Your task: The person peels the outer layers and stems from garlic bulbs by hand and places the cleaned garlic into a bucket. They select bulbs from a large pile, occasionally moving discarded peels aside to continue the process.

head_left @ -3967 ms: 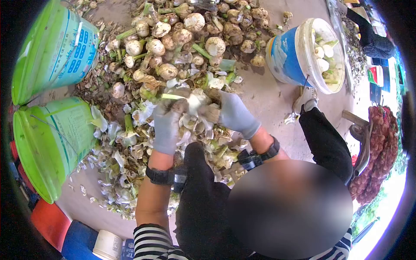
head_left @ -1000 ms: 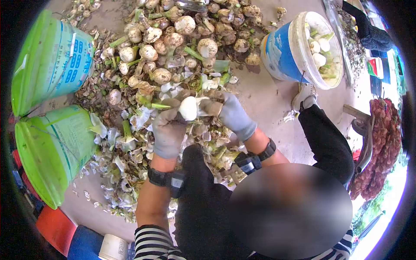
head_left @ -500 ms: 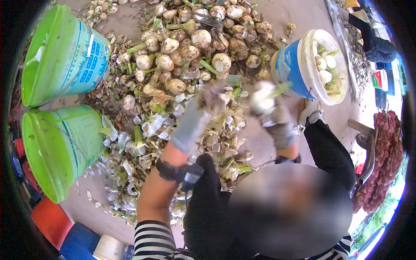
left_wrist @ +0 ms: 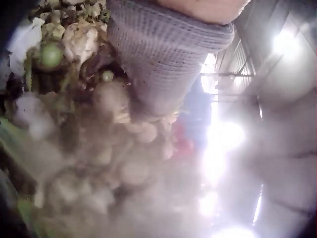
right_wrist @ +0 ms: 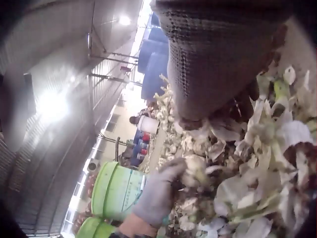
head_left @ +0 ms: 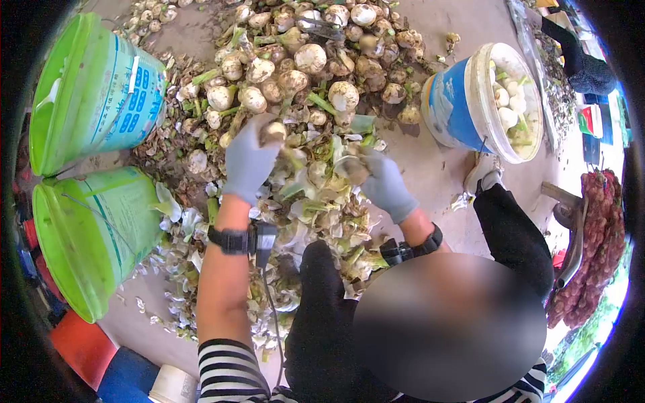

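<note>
My gloved left hand (head_left: 250, 164) grips a brownish-white bulb (head_left: 273, 132) at the near edge of the bulb heap (head_left: 310, 59). The right wrist view also shows this left hand (right_wrist: 157, 194), its fingers around the pale bulb (right_wrist: 194, 171). To the right, over the loose peelings (head_left: 322, 215), is my gloved right hand (head_left: 388, 188), apart from the left. Its dirty fingertips are blurred, and whether they hold anything is unclear. In the left wrist view the glove cuff (left_wrist: 156, 54) hides the fingers.
A white-and-blue bucket (head_left: 451, 101) with peeled white bulbs (head_left: 508, 111) stands at the right. Two green buckets (head_left: 101, 87) are at the left. A red net sack (head_left: 594, 248) hangs at the far right, near a person's dark trouser leg (head_left: 514, 228).
The white bulb with a green stem has left my right hand, which has moved left from beside the white-and-blue bucket. My left hand has moved left and now grips a bulb.
</note>
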Demonstrator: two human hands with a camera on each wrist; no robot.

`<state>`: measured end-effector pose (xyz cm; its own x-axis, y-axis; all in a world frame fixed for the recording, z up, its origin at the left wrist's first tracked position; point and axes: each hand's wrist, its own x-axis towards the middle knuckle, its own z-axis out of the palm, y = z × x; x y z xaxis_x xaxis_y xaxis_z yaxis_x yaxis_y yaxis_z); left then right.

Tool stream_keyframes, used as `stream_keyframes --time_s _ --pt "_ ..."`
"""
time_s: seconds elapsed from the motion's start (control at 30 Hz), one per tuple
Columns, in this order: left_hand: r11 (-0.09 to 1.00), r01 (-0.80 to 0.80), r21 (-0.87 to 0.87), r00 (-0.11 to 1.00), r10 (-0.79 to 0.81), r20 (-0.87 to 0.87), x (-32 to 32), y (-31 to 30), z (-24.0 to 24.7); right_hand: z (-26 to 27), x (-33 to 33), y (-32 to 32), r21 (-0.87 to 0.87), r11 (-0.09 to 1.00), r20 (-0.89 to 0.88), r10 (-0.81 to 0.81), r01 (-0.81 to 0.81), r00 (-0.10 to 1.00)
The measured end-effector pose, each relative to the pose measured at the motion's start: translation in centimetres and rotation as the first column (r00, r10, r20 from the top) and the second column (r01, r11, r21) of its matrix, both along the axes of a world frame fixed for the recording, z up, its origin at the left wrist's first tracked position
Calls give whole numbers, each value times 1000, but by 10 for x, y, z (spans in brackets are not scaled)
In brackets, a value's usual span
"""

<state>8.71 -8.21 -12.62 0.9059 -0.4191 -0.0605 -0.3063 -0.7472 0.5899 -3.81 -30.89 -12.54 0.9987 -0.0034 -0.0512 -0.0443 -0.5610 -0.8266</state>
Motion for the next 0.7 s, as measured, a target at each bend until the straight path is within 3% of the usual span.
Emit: stream_keyframes --time_s 0.03,0.07,0.1,0.13,0.2,0.23,0.27,0.33,0.37,0.4,0.47,0.5,0.53,0.57,0.63,0.67,0.7 --pt "927 -219 -303 941 118 -318 -6 -1 16 3 4 10 -247 968 26 45 -38 999" --pt "725 -490 -484 776 109 -622 -13 -4 31 7 7 20 -247 968 21 44 -38 999" --pt "748 -497 -440 744 107 -660 -20 -11 45 13 10 30 -159 987 153 19 5 988" --pt "889 -266 -374 906 98 -412 -29 -13 43 20 15 38 -68 997 282 -15 36 959" --pt "848 -282 -449 906 82 -415 -49 -15 22 34 24 45 -95 995 196 41 -22 980" --pt "897 -202 -394 915 29 -402 -51 -12 21 38 24 46 22 1000 108 -18 16 994" --pt "894 -201 -400 914 25 -405 -56 -12 21 40 25 45 136 989 14 -69 66 998" --pt "862 -302 -406 748 -50 -662 -63 -10 31 33 24 38 212 974 21 -83 77 996" --pt "851 -37 -523 889 -212 -407 -68 -11 37 33 23 34 375 922 -63 -79 97 995" --pt "850 -39 -525 887 -212 -410 -74 -10 31 32 21 31 525 842 -143 -58 125 988" --pt "821 25 -571 935 -222 -278 -81 -9 23 36 15 31 572 817 -96 -23 74 995" --pt "710 -142 -689 875 -236 -423 -86 -8 23 39 13 30 588 800 -222 20 118 975" --pt "711 -145 -688 874 -234 -425 -83 -6 31 42 12 29 597 785 -345 64 166 937" --pt "681 -246 -690 790 -272 -550 -81 -5 39 43 10 25 594 793 -388 137 134 911" --pt "613 -413 -674 626 -347 -699 -79 -1 43 42 9 24 552 831 -336 138 76 932" --pt "611 -412 -676 627 -347 -697 -80 0 41 43 9 24 502 865 -283 141 21 949" --pt "528 -499 -687 574 -393 -718 -82 1 39 45 8 25 502 865 -283 142 20 948"
